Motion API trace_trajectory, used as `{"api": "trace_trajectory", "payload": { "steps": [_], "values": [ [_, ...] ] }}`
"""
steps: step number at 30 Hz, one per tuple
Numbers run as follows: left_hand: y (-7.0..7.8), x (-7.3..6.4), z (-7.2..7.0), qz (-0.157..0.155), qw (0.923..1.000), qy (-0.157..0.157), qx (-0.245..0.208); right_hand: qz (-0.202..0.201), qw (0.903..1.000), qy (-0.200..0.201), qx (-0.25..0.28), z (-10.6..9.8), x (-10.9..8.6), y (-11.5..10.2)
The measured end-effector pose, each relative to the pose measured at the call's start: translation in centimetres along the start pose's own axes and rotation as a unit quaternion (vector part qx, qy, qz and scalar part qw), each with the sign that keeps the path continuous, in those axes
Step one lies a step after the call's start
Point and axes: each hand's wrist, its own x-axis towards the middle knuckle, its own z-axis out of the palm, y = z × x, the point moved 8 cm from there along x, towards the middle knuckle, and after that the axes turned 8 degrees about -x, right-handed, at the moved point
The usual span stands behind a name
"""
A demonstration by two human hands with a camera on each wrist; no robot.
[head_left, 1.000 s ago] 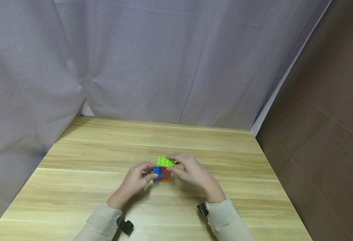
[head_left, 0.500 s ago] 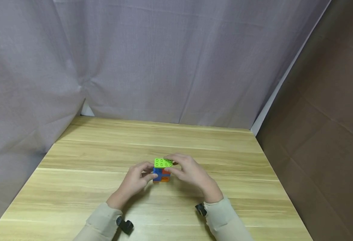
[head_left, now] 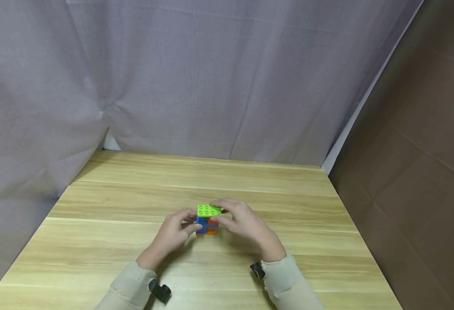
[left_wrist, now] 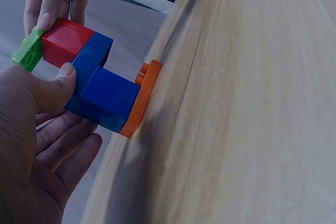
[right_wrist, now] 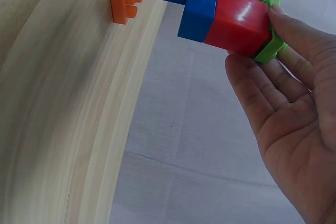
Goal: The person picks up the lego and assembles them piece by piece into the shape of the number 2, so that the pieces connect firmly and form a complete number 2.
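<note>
A small stack of toy building bricks stands on the table, with an orange plate (left_wrist: 142, 98) lowest. Above it come a blue brick (left_wrist: 112, 93), a blue crosspiece (right_wrist: 199, 9) and a red brick (right_wrist: 239, 22). A lime-green plate (head_left: 205, 210) with studs lies across the top, over the red brick. My left hand (head_left: 175, 229) grips the stack's left side, its thumb against the blue bricks. My right hand (head_left: 246, 218) pinches the right end of the green plate between thumb and fingers. The left hand's palm hides part of the stack in the left wrist view.
The stack sits near the middle of a wood-grain table (head_left: 141, 172). Grey cloth (head_left: 172, 86) hangs behind and at the left, and a brown cloth panel (head_left: 412, 142) runs along the right. A black wrist camera (head_left: 159, 291) sticks out from the left sleeve.
My right hand has brought the green plate left and down, from a skewed position to lying squarely across the stack's top. The left hand has kept its hold on the blue bricks.
</note>
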Motion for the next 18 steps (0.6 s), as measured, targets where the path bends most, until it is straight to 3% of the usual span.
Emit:
{"api": "trace_trajectory", "payload": {
  "steps": [18],
  "values": [
    [0.14, -0.11, 0.06, 0.015, 0.9999, -0.003, 0.003, -0.002, 1.0000, -0.006, 0.002, 0.03, 0.02, -0.25]
  ]
}}
